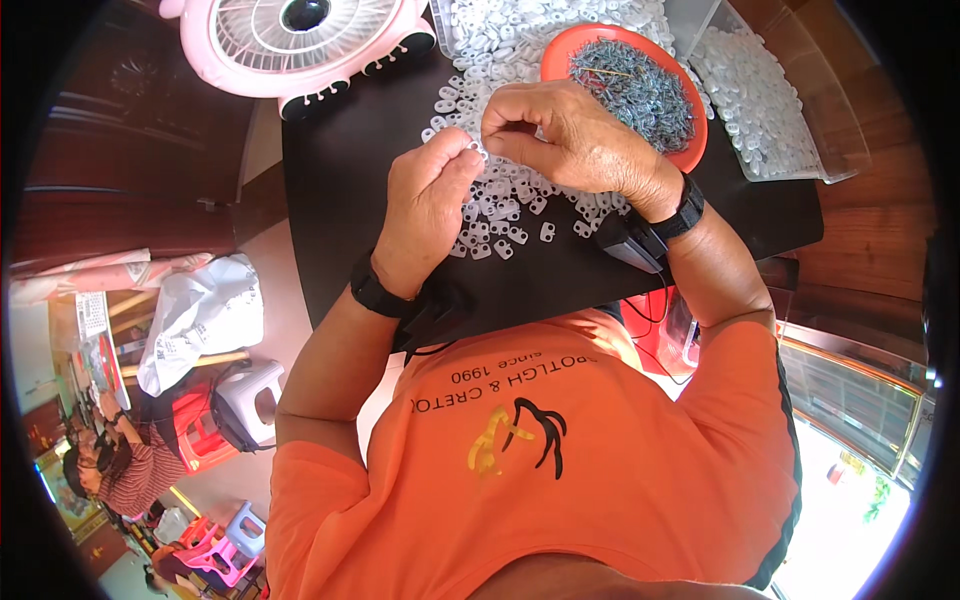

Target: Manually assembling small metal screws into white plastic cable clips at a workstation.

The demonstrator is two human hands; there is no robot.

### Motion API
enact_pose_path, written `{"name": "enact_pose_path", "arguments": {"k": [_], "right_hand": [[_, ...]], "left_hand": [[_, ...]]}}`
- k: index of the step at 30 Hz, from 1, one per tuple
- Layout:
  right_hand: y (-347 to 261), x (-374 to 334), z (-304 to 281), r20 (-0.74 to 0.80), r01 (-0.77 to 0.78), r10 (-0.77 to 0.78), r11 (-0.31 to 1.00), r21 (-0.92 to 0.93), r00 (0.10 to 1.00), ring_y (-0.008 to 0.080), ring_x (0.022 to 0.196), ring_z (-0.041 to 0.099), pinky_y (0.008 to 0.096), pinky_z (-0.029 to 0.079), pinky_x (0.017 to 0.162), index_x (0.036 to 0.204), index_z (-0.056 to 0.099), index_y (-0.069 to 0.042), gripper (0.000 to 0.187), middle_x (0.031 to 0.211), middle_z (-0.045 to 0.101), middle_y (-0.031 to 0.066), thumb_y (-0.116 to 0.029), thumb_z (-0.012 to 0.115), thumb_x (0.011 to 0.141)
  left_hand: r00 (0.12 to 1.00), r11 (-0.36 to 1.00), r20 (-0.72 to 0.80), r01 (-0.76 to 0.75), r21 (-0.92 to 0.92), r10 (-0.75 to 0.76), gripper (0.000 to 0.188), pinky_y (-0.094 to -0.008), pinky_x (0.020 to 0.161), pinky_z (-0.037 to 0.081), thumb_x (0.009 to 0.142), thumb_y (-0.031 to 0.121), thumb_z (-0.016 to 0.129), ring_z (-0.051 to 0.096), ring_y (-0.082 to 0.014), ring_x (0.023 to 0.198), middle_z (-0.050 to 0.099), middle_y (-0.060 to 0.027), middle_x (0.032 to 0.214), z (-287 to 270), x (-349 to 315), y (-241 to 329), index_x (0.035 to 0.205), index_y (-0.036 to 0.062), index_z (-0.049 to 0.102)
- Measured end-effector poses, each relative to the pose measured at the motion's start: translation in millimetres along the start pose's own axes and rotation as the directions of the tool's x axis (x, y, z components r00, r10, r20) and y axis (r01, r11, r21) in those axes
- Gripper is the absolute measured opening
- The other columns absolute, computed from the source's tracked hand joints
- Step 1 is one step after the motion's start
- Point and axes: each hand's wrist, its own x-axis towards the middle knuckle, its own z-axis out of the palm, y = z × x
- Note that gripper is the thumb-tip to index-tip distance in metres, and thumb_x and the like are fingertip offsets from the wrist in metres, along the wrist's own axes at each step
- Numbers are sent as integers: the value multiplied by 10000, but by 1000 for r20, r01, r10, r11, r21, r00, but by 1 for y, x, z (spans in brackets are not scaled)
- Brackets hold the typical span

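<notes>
My left hand is closed in a pinch on a small white plastic piece with holes in it. Close beside it, my right hand has thumb and forefinger pressed together; whatever they may hold is too small or hidden to make out. Below and around both hands lies a loose heap of similar white plastic pieces on the dark table. Just beyond my right hand, an orange-red round tray holds many small grey metal parts.
A clear bin of white pieces stands at the far right. A pink fan occupies the far left. Near my right wrist sits a dark box-shaped device. Stools and another person appear at left.
</notes>
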Motion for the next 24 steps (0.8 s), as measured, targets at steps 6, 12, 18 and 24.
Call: {"name": "enact_pose_path", "arguments": {"k": [6, 12, 18, 24], "right_hand": [[-2, 0, 3, -8, -8, 8, 1000, 3, 1000, 199, 691, 572, 302, 451, 632, 842, 576, -13, 63, 750, 585, 67, -61, 614, 827], [3, 1, 8, -94, -21, 31, 995, 102, 995, 143, 664, 558, 268, 449, 623, 885, 612, -12, 66, 755, 589, 42, -72, 627, 862], [2, -1, 10, -53, 87, -100, 973, -214, 994, 214, 740, 599, 310, 480, 660, 890, 651, -49, 86, 810, 608, 50, -73, 664, 808], [3, -3, 19, 125, 116, -70, 905, -410, 990, 272, 869, 565, 384, 484, 753, 807, 652, -76, 67, 814, 586, 54, -135, 634, 781]], "left_hand": [[999, 997, -44, 8, -78, -11, 164, -253, 503, 374, 858, 125, 529, 453, -82, 535, 478, -20, 597, 4, -4, 2, 774, -16, 524], [998, 996, -66, 12, -85, -17, 206, -230, 517, 366, 877, 148, 519, 446, -64, 558, 486, 0, 599, -3, 4, 11, 748, -8, 558], [977, 966, -201, 13, -259, -67, 190, -210, 550, 374, 901, 166, 518, 492, -86, 573, 532, -3, 663, -21, 11, 5, 803, 17, 584], [974, 942, -212, 10, -335, -86, 219, -221, 569, 389, 902, 194, 507, 507, -105, 578, 532, -9, 665, -26, 13, 4, 792, 22, 587]]}}
